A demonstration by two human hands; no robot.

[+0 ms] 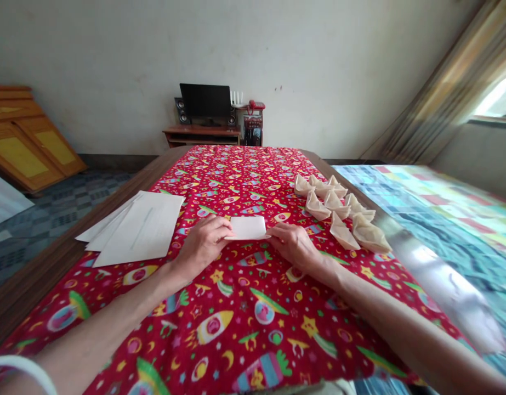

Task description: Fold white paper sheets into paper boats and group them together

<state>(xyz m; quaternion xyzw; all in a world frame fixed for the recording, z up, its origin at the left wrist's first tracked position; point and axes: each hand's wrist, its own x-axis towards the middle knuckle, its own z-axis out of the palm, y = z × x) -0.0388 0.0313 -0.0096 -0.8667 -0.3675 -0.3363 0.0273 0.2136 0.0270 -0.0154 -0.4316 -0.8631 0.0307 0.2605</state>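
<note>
Left hand (205, 236) and right hand (294, 243) pinch opposite ends of folded paper (248, 226), mid-frame. Sheets (143, 230) left of centre, boat-like folded shapes (337, 206) right.

A home surrounds me: cartoon-print cloth (248, 170) over the table (148, 176), a monitor (205, 101) and red telephone (256, 105) by the far wall (318, 66), wooden cabinet (34, 144) at left, patterned bedding (470, 230) and curtain (442, 82) at right.
</note>
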